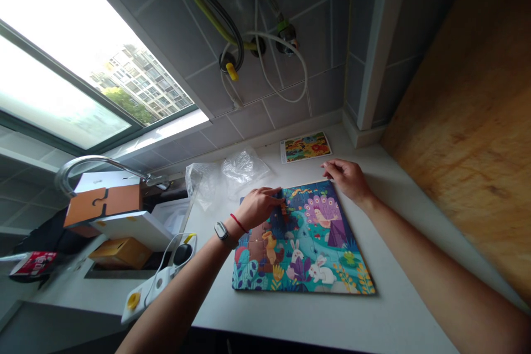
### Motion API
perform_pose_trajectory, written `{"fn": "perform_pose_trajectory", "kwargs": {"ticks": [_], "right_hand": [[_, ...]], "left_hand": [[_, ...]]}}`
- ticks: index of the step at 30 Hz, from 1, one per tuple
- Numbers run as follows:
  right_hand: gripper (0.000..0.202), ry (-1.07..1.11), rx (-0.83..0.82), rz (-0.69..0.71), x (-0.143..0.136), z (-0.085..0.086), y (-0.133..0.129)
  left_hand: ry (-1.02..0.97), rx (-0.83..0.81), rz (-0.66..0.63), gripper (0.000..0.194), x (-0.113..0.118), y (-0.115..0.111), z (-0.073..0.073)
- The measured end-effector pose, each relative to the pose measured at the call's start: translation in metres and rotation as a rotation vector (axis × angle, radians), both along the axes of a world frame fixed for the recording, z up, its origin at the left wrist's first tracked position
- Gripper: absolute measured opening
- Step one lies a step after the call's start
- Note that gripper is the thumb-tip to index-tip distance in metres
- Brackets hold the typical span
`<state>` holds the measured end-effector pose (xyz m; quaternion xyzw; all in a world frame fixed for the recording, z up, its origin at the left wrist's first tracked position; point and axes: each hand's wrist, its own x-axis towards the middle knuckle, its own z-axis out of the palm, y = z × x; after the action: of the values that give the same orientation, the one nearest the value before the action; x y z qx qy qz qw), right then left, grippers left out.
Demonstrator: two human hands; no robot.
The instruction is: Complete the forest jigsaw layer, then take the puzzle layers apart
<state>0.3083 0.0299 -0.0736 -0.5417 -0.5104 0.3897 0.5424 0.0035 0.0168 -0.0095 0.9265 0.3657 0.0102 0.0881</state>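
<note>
A colourful jigsaw puzzle (307,243) with rabbits, a squirrel and a peacock lies flat on the white counter. My left hand (261,207) rests on its upper left part, fingers pointing right and touching the pieces; what is under the palm is hidden. Beyond the puzzle's upper right corner, my right hand (346,177) hovers with its fingers curled together, and anything between the fingertips is too small to make out. Behind the puzzle lies a small picture card (307,147) showing a bright animal scene.
Crumpled clear plastic bags (243,168) lie behind my left hand. A white power strip (147,290) with a cable is at the counter's left. Boxes (120,254) crowd the sink under a curved faucet (95,159). A wooden panel (468,121) stands on the right.
</note>
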Motion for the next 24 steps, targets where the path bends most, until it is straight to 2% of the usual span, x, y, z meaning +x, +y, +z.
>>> {"fn": "perform_pose_trajectory", "kwargs": {"ticks": [8,13,19,24], "right_hand": [[0.048,0.011,-0.002,0.002,0.000,0.001,-0.001],[0.050,0.012,-0.003,0.002,0.000,0.002,-0.001],[0.050,-0.004,0.013,-0.008,0.001,0.004,-0.002],[0.050,-0.025,0.020,-0.021,0.002,0.008,-0.003]], "left_hand": [[0.209,-0.048,-0.037,0.024,0.022,-0.002,0.024],[0.315,-0.068,-0.004,0.013,0.033,0.003,0.031],[0.388,-0.083,0.058,0.028,0.051,0.011,0.034],[0.371,-0.096,0.096,0.045,0.064,0.014,0.035]]}}
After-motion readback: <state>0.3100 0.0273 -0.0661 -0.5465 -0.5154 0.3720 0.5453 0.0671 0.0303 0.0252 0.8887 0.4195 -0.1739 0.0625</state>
